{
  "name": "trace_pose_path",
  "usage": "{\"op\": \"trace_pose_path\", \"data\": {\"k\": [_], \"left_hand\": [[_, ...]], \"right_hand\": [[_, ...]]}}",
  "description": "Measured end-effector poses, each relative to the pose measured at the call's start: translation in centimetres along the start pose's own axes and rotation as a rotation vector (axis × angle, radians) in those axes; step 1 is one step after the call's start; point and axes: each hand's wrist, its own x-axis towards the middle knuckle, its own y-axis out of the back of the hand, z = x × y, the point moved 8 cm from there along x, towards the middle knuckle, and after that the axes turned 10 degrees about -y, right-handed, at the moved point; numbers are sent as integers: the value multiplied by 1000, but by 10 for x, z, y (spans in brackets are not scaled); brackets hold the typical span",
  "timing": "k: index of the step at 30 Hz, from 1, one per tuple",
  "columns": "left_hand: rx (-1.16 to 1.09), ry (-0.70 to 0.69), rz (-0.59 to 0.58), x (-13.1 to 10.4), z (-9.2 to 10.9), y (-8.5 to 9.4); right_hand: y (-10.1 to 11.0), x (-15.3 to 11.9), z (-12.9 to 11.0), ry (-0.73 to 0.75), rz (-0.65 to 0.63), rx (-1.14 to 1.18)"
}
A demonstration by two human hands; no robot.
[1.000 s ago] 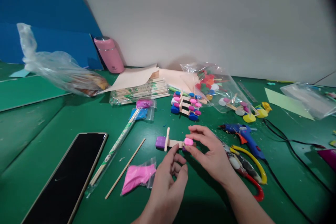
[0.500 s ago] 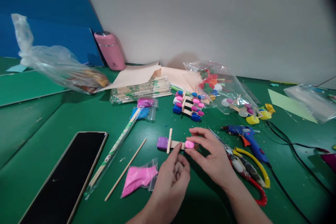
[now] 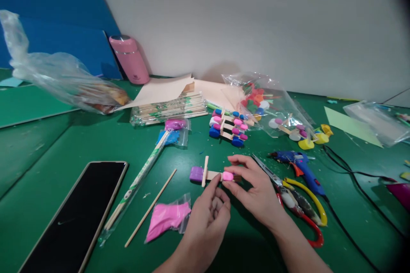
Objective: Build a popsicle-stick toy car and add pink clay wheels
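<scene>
A small wooden-stick model (image 3: pixel 214 175) lies on the green table between my hands. It has a purple clay block (image 3: pixel 196 174) at its left end and a thin stick (image 3: pixel 205 171) across it. My right hand (image 3: pixel 253 185) pinches a bright pink clay piece (image 3: pixel 228 176) on the model between thumb and fingers. With its index fingertip, my left hand (image 3: pixel 209 217) presses the stick just left of the pink clay; its other fingers are curled in. Left of that hand lies a bag of pink clay (image 3: pixel 168 217). A similar model with blue and pink clay (image 3: pixel 228 128) stands farther back.
Scissors (image 3: pixel 297 204) and a blue glue gun (image 3: pixel 297 164) with its cable lie to the right. A phone (image 3: pixel 73 217), a loose stick (image 3: pixel 150 209) and wrapped chopsticks (image 3: pixel 137 183) are at left. Behind stand a pink flask (image 3: pixel 131 59) and plastic bags (image 3: pixel 278 102).
The whole view has shifted slightly, with things appearing a little farther left. Both hands keep the same place on the wooden-stick model and the pink clay.
</scene>
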Motion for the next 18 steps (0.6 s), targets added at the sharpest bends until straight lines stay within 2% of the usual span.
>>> {"op": "trace_pose_path", "data": {"k": [18], "left_hand": [[-37,22,39,0,3,1]], "right_hand": [[2,1,-1,9,4,19]]}}
